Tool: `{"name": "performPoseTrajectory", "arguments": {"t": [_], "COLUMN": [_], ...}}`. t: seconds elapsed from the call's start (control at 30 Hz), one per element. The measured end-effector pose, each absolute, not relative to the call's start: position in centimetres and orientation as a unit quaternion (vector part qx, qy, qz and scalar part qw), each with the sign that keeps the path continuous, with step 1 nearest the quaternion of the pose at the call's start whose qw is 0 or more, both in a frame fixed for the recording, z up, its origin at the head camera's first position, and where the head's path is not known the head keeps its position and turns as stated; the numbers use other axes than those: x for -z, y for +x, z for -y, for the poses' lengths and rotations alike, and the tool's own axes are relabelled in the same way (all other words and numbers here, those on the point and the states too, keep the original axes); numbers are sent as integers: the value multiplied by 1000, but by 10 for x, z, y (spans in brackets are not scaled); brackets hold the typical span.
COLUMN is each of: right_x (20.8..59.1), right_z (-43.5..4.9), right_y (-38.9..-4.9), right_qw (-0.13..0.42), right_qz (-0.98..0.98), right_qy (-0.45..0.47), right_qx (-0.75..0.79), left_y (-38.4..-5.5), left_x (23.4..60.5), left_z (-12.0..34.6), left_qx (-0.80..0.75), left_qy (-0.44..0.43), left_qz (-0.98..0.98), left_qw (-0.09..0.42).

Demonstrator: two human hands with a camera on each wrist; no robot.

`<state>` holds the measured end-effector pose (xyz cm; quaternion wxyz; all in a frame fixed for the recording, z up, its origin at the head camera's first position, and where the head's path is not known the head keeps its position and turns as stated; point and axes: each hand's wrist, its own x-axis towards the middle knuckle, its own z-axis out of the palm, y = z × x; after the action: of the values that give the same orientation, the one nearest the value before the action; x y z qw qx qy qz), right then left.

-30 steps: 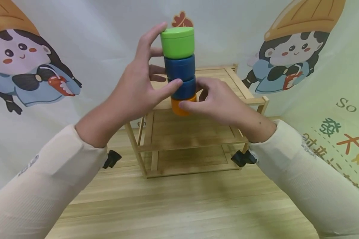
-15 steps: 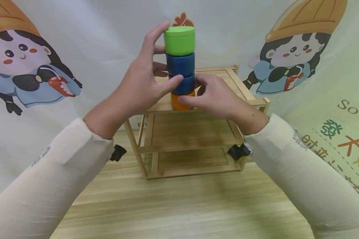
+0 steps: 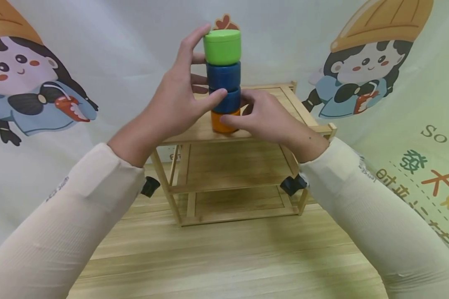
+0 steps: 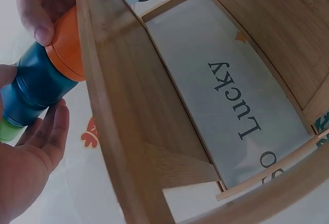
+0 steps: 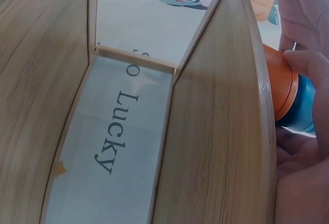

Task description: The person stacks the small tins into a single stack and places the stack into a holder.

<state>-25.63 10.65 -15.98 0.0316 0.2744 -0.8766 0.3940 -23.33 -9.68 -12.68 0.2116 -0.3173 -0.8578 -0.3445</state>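
Note:
An upright stack of round containers stands between my hands in the head view: a green one (image 3: 223, 50) on top, two blue ones (image 3: 223, 76) below, and an orange one (image 3: 217, 123) at the bottom. My left hand (image 3: 176, 99) holds the stack from the left, its index fingertip at the green rim and its thumb across the lower blue container. From the right, my right hand (image 3: 269, 114) grips low down, thumb on the orange container. The orange base appears just inside the front edge of the wooden shelf's top (image 3: 194, 131); whether it touches cannot be told.
The wooden shelf has a middle board (image 3: 239, 164) and a bottom board (image 3: 239, 202) beneath its top. It stands on a wood-look floor (image 3: 224, 257). A printed cloth (image 3: 134, 50) hangs behind and along the sides.
Both hands have carried the stack forward, away from me, so its orange base has passed from in front of the shelf's front edge to over the top board. Neither hold has changed.

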Motion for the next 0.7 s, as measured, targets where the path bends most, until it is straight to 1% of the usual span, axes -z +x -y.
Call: {"name": "performPoseTrajectory", "arguments": {"t": [0.23, 0.43, 0.7], "right_x": [159, 158, 160], "right_z": [-103, -104, -112], "right_y": [-258, -254, -239], "right_qw": [22, 18, 61], "right_qz": [876, 880, 896], "right_qy": [279, 271, 233], "right_qx": [-393, -389, -373], "left_y": [-234, -232, -228], "left_x": [127, 127, 126], "left_z": [100, 100, 101], "left_qx": [346, 339, 352], "left_qy": [-305, -312, -295], "left_qz": [862, 861, 860], "left_qw": [208, 217, 222]}}
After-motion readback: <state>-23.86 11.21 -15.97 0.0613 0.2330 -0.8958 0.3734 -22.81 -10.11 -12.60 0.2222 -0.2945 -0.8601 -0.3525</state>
